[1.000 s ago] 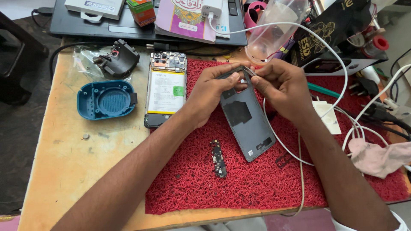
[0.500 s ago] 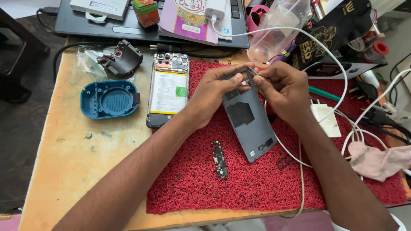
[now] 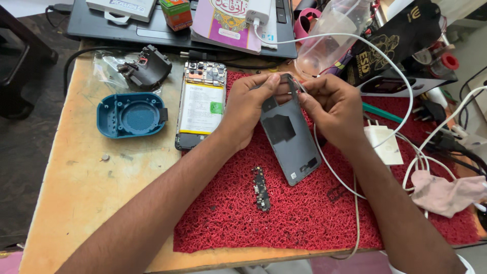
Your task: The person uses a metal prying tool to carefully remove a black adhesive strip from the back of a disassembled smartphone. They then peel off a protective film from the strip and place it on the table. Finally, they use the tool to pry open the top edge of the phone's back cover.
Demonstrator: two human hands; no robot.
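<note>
Both the left hand (image 3: 248,109) and right hand (image 3: 332,109) have their fingers (image 3: 269,81) clamped on the top edge of the grey phone back cover (image 3: 290,137), which slants down onto the red mat (image 3: 304,223).

both hands (image 3: 299,104) gripping grey phone back cover (image 3: 290,137) top, red mat (image 3: 304,223).
</note>
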